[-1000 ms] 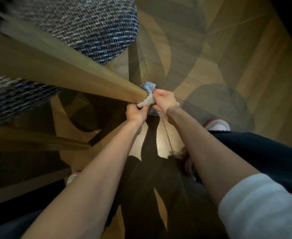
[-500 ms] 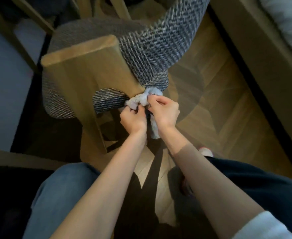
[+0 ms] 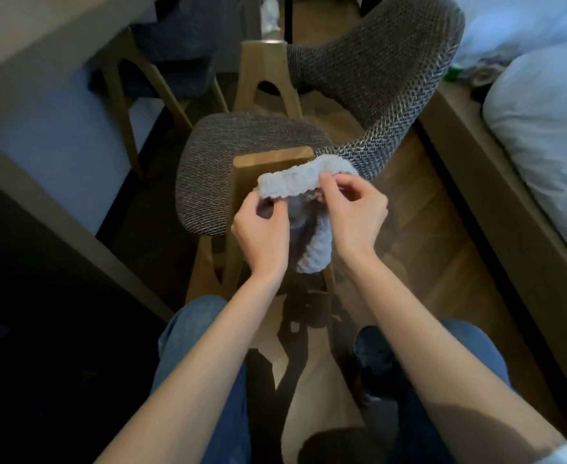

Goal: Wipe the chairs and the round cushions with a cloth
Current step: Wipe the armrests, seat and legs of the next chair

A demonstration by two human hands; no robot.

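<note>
The bed (image 3: 543,135) fills the right side of the room and a bench (image 3: 24,88) runs along the left, with a second chair (image 3: 161,58) tucked under it. Between them, on the wooden floor (image 3: 442,262), is the chair (image 3: 392,78) being cleaned. It seems tipped so its legs point up at the person, and its round cushion (image 3: 221,162) is just behind the nearest wooden leg (image 3: 268,162).

The cloth (image 3: 295,184) is stretched as a band across that leg, just under its cut end, and a tail hangs down between the wrists. The left hand (image 3: 262,232) pinches one end with thumb and curled fingers (image 3: 273,204). The right hand (image 3: 354,216) pinches the top edge between thumb and forefinger, its other fingers loosely bent.

From where I stand, the step looks like rubbing the leg, shoeshine fashion. To do it well, I'd keep the band taut and wrapped well round the wood, and pull the two ends in turn so every face gets wiped. I'd also gather up that loose tail so it doesn't drag or bunch. A fingertip pinch may slip under a firm pull, so a fuller grip would probably serve better. The flat end of the leg wants a pass too, and the cushion looks yet to be done.
</note>
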